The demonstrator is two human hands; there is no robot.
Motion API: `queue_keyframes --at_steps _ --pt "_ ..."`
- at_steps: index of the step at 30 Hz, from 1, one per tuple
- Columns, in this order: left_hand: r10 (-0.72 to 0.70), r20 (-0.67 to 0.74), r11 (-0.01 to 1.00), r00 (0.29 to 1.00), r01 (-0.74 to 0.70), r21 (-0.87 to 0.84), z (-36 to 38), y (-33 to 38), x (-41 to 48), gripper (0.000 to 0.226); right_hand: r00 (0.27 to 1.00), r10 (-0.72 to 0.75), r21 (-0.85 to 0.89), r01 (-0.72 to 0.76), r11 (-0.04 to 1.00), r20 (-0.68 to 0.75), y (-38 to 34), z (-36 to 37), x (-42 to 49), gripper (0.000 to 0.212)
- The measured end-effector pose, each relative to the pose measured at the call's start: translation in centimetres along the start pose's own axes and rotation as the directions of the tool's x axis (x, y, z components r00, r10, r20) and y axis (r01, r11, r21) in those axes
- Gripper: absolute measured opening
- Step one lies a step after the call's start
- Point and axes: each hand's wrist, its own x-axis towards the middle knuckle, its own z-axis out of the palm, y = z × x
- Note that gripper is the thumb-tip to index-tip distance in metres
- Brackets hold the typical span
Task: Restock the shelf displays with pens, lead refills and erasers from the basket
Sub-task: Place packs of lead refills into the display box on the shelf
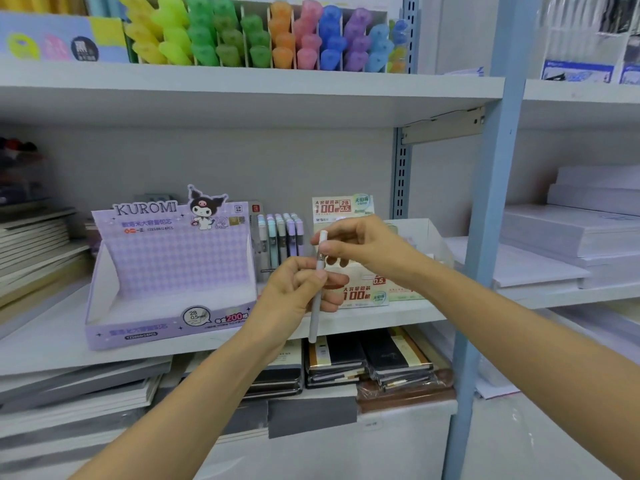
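l hand, r hand grip pen, refills boxed.

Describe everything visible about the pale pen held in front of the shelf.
The pen is slim, whitish-grey and matte, plastic by its look, with a small dark mark near its upper end. It stands nearly upright, top leaning slightly right, before the middle shelf. The left hand grips its middle; the right hand pinches the top. Its lower end hangs free.
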Motion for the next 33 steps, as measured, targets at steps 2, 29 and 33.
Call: queue_keyframes --at_steps 2,29,33 --pt "0.041 -0.064 0.996 0.997 -0.036 0.084 -0.8 0.2 -0.8 0.013 1.000 -0.031 0.049 0.030 0.998 0.004 -0.6 0.8 0.3 0.019" --pt "0.346 0.104 0.270 0.933 -0.204 0.941 -8.7 -2.8 -3.3 0.071 0.967 -0.116 -0.118 0.091 0.989 -0.225 -1.5 5.0 5.6 0.011" --pt "0.356 0.084 0.294 0.931 -0.197 0.935 -8.7 -2.8 -3.5 0.070 0.968 -0.108 -0.151 0.074 0.986 -0.226 -1.7 5.3 6.2 0.014"
